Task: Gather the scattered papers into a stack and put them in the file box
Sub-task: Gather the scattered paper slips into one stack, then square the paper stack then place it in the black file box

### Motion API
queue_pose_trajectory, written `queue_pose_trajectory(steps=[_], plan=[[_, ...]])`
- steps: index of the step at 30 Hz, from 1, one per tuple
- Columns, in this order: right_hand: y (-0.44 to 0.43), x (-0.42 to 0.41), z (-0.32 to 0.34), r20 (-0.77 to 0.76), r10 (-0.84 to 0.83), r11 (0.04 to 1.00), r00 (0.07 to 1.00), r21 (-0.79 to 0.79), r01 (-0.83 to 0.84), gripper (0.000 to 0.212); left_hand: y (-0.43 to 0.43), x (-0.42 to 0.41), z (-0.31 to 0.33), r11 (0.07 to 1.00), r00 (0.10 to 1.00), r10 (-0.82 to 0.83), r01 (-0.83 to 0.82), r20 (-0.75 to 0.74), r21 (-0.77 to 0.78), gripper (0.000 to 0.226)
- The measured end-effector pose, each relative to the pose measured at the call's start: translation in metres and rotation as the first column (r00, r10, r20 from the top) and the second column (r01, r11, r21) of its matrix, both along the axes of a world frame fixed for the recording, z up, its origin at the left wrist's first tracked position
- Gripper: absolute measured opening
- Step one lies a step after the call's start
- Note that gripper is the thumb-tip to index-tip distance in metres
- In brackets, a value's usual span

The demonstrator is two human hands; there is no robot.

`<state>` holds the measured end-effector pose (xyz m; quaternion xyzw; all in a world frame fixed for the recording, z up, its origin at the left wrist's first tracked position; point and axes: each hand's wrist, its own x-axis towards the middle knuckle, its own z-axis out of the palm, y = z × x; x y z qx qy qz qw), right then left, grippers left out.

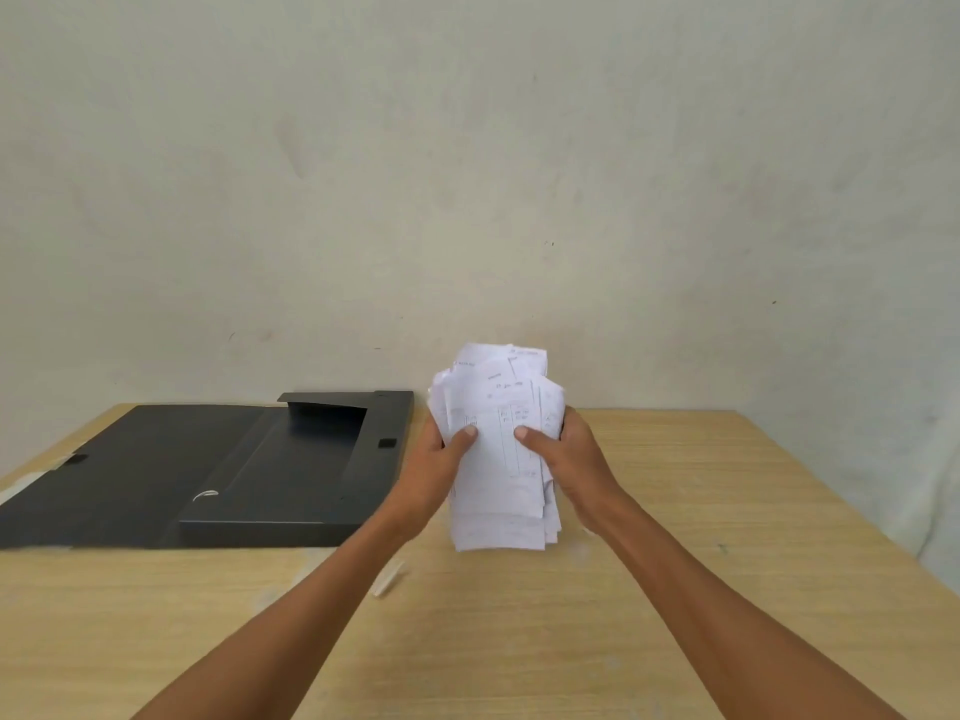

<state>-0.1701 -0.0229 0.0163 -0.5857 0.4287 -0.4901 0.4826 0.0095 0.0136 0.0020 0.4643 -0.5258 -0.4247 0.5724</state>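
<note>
I am clasping the papers [498, 459] upright between my left grip [441, 454] and right grip [563, 454], beside the open file box [291, 459] on the desk [675, 511].

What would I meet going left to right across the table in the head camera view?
Open lid flap of the black file box → file box tray → left hand → stack of papers → right hand → bare wooden table.
</note>
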Motion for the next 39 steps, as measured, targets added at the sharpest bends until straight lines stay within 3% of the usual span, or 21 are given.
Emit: queue_pose_trajectory(steps=[3, 6, 13, 16, 20, 25, 30, 35, 39], plan=[[0.001, 0.000, 0.008, -0.012, -0.036, 0.997, 0.999, -0.067, 0.035, 0.055, -0.003, -0.001, 0.007, 0.997, 0.999, 0.032, -0.029, 0.036, -0.073, 0.043], [0.006, 0.000, -0.004, -0.054, -0.025, 0.995, 0.998, -0.093, 0.020, 0.062, 0.002, -0.004, -0.011, 0.998, 0.996, 0.044, -0.041, 0.079, -0.046, 0.053], [0.011, 0.003, -0.029, -0.079, -0.036, 0.997, 0.996, -0.065, 0.031, 0.041, 0.010, -0.014, -0.029, 0.997, 0.990, 0.075, -0.072, 0.121, -0.025, 0.056], [0.010, 0.004, -0.023, -0.074, -0.038, 0.993, 0.997, -0.111, 0.029, 0.052, 0.010, -0.015, -0.025, 0.995, 0.989, 0.098, -0.094, 0.112, -0.047, 0.053], [0.017, 0.003, -0.032, -0.039, 0.001, 0.999, 0.999, -0.042, -0.003, 0.070, 0.012, -0.017, -0.027, 0.997, 0.991, 0.075, -0.070, 0.109, -0.043, 0.058], [0.018, 0.005, -0.027, -0.011, 0.004, 0.997, 1.000, -0.079, -0.005, 0.056, 0.011, -0.020, -0.023, 0.993, 0.990, 0.093, -0.085, 0.105, -0.081, 0.058], [0.021, 0.002, -0.040, -0.098, 0.043, 0.999, 0.994, 0.022, -0.041, 0.050, 0.010, -0.014, -0.037, 1.000, 0.995, 0.002, -0.003, 0.100, 0.008, 0.061], [0.020, 0.011, -0.020, -0.178, 0.012, 0.995, 0.984, -0.094, -0.029, 0.032, 0.013, -0.021, -0.024, 0.995, 0.997, 0.062, -0.059, 0.038, -0.075, 0.049], [0.019, 0.006, -0.024, -0.124, 0.019, 0.996, 0.992, -0.088, -0.030, 0.042, 0.013, -0.019, -0.023, 0.992, 0.991, 0.090, -0.081, 0.095, -0.096, 0.050]])
